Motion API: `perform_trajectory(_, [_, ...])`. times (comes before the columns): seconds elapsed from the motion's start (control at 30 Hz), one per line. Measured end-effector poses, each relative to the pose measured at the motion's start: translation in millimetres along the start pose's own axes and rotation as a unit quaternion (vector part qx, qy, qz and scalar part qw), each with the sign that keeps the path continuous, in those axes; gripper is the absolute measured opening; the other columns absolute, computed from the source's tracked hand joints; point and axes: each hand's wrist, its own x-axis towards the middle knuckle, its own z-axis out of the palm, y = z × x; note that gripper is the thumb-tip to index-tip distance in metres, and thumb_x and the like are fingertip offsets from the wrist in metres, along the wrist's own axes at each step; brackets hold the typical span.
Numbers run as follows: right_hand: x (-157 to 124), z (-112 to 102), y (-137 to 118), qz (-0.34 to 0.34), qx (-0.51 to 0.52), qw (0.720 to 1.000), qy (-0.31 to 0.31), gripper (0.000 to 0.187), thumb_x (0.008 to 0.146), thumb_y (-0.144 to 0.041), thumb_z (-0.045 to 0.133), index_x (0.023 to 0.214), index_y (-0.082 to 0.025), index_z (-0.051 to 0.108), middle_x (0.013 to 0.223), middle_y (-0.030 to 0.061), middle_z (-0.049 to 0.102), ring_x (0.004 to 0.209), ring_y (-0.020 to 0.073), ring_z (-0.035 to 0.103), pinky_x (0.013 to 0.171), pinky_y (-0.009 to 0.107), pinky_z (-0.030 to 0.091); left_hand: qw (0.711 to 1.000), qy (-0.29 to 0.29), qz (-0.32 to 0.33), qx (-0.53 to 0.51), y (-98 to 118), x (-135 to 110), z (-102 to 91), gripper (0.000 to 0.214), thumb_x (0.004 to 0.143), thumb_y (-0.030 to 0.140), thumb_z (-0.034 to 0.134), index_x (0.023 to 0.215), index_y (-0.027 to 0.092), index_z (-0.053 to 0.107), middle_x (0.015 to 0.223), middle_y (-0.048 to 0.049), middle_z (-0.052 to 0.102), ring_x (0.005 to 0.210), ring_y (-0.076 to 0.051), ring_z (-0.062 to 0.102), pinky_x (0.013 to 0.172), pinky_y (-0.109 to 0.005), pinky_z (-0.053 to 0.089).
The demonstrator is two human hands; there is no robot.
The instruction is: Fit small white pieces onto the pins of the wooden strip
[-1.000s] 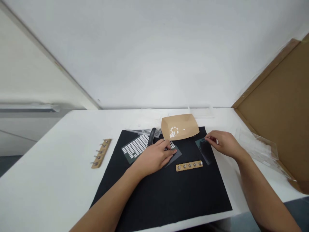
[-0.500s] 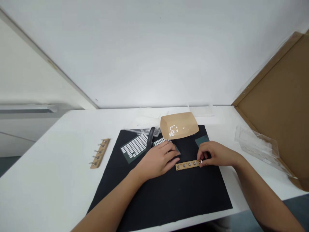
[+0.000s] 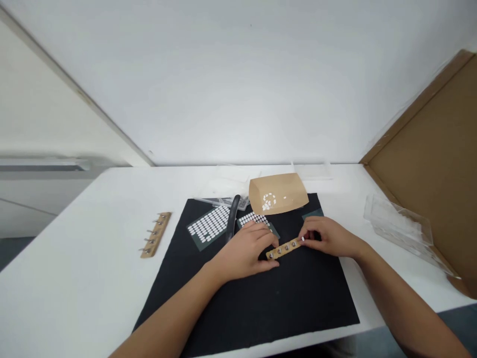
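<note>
A narrow wooden strip (image 3: 283, 250) with several small metal fittings along it is over the black mat, slanting up to the right. The thumb and fingertips of my right hand (image 3: 326, 237) pinch its right end. A tiny white oval piece (image 3: 303, 239) shows at those fingertips. My left hand (image 3: 244, 251) is at the strip's left end, thumb and forefinger apart on either side of it. Behind my left hand are a dark green sheet of white oval pieces (image 3: 210, 226) and a second such sheet (image 3: 251, 218), partly covered by the hand.
A black curved handle (image 3: 231, 219) stands between the sheets. The brown paper tray (image 3: 288, 186) holds loose white ovals. Another wooden strip (image 3: 155, 234) with metal fittings lies left of the black mat (image 3: 276, 308). Clear plastic boxes (image 3: 398, 219) and cardboard (image 3: 428, 164) are at right.
The wooden strip has tilted, its right end shifting up and left with my right hand. My left hand's thumb and forefinger have spread around the strip's left end.
</note>
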Motion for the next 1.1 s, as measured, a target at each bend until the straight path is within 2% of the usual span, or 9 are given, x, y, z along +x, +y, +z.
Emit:
perform_trajectory(0.07, [0.3,1.5,-0.6,0.004,-0.005,1.0,0.006,0.007,0.1,-0.026,0.071,0.103,-0.022,0.076,0.093,0.0008,0.069,0.079,0.0147,0.065,0.074,0.027,0.05,1.0,0.011,-0.003,0.0,-0.5,-0.9,-4.1,0.027,0.094,0.043,0.08,0.106,0.021,0.07,0.101,-0.005,0.076,0.099,-0.024,0.07,0.095,-0.039,0.043])
perform_trajectory(0.2, [-0.5,2.4,0.4,0.002,-0.023,1.0,0.007,0.005,0.1,-0.026,0.072,0.102,-0.023,0.076,0.092,-0.0005,0.068,0.079,0.0142,0.064,0.073,0.027,0.048,0.997,0.025,0.043,-0.053,-3.1,-0.8,-11.9,0.018,0.095,0.037,0.081,0.101,0.023,0.073,0.108,-0.0034,0.08,0.102,-0.021,0.073,0.102,-0.039,0.04])
perform_trajectory(0.33, [-1.2,3.5,3.8,-0.007,-0.028,1.0,0.007,0.005,0.1,-0.026,0.073,0.103,-0.023,0.076,0.092,-0.0007,0.068,0.08,0.0145,0.063,0.073,0.027,0.047,0.991,0.044,0.086,-0.091,-7.6,0.8,-14.1,0.01,0.095,0.031,0.081,0.092,0.023,0.076,0.105,-0.0035,0.08,0.098,-0.018,0.073,0.095,-0.036,0.045])
perform_trajectory(0.5, [-0.8,5.1,6.0,-0.006,-0.025,1.0,0.004,0.004,0.098,-0.026,0.074,0.102,-0.023,0.075,0.091,-0.0004,0.068,0.079,0.015,0.063,0.073,0.027,0.047,0.989,0.038,0.11,-0.087,-11.9,2.5,-13.5,0.006,0.098,0.022,0.078,0.091,0.023,0.078,0.086,-0.0009,0.078,0.08,-0.015,0.068,0.082,-0.032,0.046])
perform_trajectory(0.63, [-0.4,4.5,4.3,-0.001,-0.023,1.0,0.004,0.003,0.098,-0.025,0.074,0.101,-0.023,0.075,0.092,0.0003,0.068,0.079,0.0154,0.063,0.072,0.027,0.047,0.989,0.035,0.111,-0.095,-10.5,3.5,-13.4,0.006,0.099,0.022,0.076,0.093,0.022,0.078,0.089,-0.0033,0.08,0.085,-0.018,0.069,0.084,-0.034,0.05])
perform_trajectory(0.77, [-0.2,4.1,2.2,0.003,-0.016,1.0,0.007,0.002,0.097,-0.024,0.074,0.099,-0.023,0.073,0.091,-0.0002,0.067,0.078,0.0148,0.063,0.071,0.027,0.047,0.986,0.025,0.097,-0.135,-8.5,4.0,-11.8,0.005,0.101,0.019,0.073,0.099,0.02,0.078,0.09,-0.0047,0.081,0.086,-0.019,0.07,0.083,-0.033,0.054])
perform_trajectory(0.9, [-0.4,4.6,3.2,0.004,-0.018,1.0,0.009,0.003,0.097,-0.024,0.075,0.099,-0.023,0.073,0.091,-0.0009,0.067,0.078,0.0144,0.063,0.071,0.027,0.047,0.985,0.013,0.081,-0.153,-8.5,2.6,-10.4,0.007,0.101,0.02,0.072,0.096,0.021,0.077,0.088,-0.0044,0.081,0.085,-0.018,0.07,0.081,-0.031,0.053])
perform_trajectory(0.97, [-0.4,4.9,4.7,0.001,-0.015,1.0,0.01,0.004,0.096,-0.024,0.076,0.099,-0.023,0.073,0.09,-0.0009,0.067,0.078,0.0145,0.063,0.071,0.027,0.047,0.986,0.01,0.051,-0.159,-8.5,0.4,-9.6,0.002,0.1,0.021,0.074,0.1,0.021,0.072,0.091,-0.0033,0.082,0.087,-0.018,0.072,0.082,-0.031,0.053])
perform_trajectory(1.1, [0.6,6.5,8.5,-0.012,-0.004,1.0,0.014,0.005,0.097,-0.026,0.076,0.099,-0.022,0.073,0.09,-0.0007,0.067,0.077,0.0144,0.063,0.071,0.027,0.048,0.981,-0.001,-0.038,-0.189,-8.3,-3.8,-7.7,0.039,0.093,0.02,0.081,0.12,0.022,0.054,0.094,0.0012,0.083,0.09,-0.019,0.078,0.089,-0.033,0.054])
